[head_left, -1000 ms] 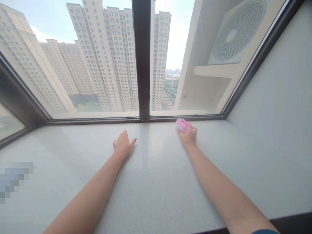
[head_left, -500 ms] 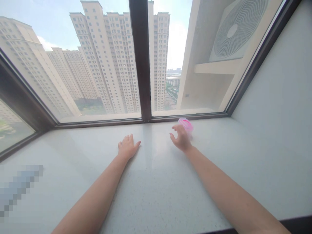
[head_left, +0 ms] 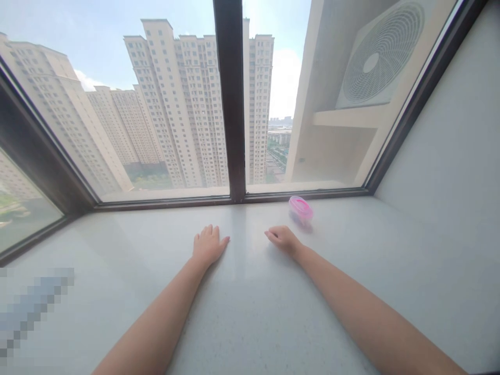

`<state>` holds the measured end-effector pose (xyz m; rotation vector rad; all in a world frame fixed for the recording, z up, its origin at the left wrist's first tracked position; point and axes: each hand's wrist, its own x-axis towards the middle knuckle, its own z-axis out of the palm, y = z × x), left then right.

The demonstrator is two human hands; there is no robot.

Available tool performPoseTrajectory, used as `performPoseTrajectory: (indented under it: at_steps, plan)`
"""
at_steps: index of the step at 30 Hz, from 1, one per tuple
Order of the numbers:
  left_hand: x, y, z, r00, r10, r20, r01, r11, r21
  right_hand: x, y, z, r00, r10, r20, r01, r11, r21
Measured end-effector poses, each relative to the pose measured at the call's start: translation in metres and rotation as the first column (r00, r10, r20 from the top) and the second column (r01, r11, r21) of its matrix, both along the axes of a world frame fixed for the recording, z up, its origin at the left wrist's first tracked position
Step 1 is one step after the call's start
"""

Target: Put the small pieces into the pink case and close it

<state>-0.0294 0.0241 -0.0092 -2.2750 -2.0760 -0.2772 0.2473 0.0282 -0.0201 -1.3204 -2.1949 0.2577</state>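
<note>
My left hand (head_left: 208, 245) lies flat on the pale windowsill (head_left: 242, 312), its fingers spread and nothing under them that I can see. Across from it, my right hand (head_left: 284, 240) rests low over the sill with thumb and fingers curled together in a pinch. Whatever the right fingertips hold, if anything, is hidden or too small to make out. Just beyond the right hand and apart from it, a small clear plastic container with a pink lid (head_left: 301, 208) sits near the window frame.
A dark window frame (head_left: 234, 104) borders the sill at the back and left. The white wall (head_left: 441, 156) closes off the right side. At the left edge lies a pixelated bluish object (head_left: 33, 299). Tall buildings and an air-conditioner fan (head_left: 371, 62) stand outside the glass.
My right hand has drawn back from beside the pink-lidded container, and its fingers have closed from an open curl into a pinch. The left hand stays flat. The view has tilted slightly up.
</note>
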Motion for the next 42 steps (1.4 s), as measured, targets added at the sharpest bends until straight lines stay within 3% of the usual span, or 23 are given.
performPoseTrajectory:
  at_steps: [9, 24, 27, 30, 35, 39, 42]
  plan:
    - [-0.001, 0.0, -0.002, 1.0, -0.002, -0.008, 0.001, 0.999, -0.034, 0.001, 0.005, 0.001, 0.993, -0.043, 0.112, 0.056, 0.991, -0.118]
    - [0.001, 0.001, -0.008, 0.998, 0.016, 0.064, -0.015, 1.0, -0.01, 0.0, 0.004, 0.003, 0.987, -0.025, 0.159, 0.049, 0.988, -0.15]
    - [0.0, 0.003, -0.007, 0.986, 0.029, 0.165, -0.037, 0.998, 0.043, -0.001, 0.003, 0.004, 0.987, -0.025, 0.158, 0.05, 0.986, -0.156]
    - [-0.001, 0.005, -0.003, 0.951, -0.032, 0.308, -0.014, 0.99, 0.144, -0.001, 0.003, 0.005, 0.984, -0.032, 0.173, 0.059, 0.986, -0.154]
    - [0.001, 0.001, 0.008, 0.934, -0.123, 0.336, 0.039, 0.968, 0.247, 0.0, 0.003, 0.006, 0.984, -0.033, 0.177, 0.061, 0.986, -0.155]
    - [0.005, -0.007, 0.013, 0.93, -0.016, 0.367, -0.01, 0.998, 0.069, 0.0, 0.003, 0.006, 0.985, -0.03, 0.17, 0.057, 0.986, -0.159]
    - [0.009, -0.008, 0.014, 0.901, -0.018, 0.434, 0.009, 1.0, 0.022, 0.001, 0.003, 0.006, 0.988, -0.027, 0.153, 0.053, 0.984, -0.168]
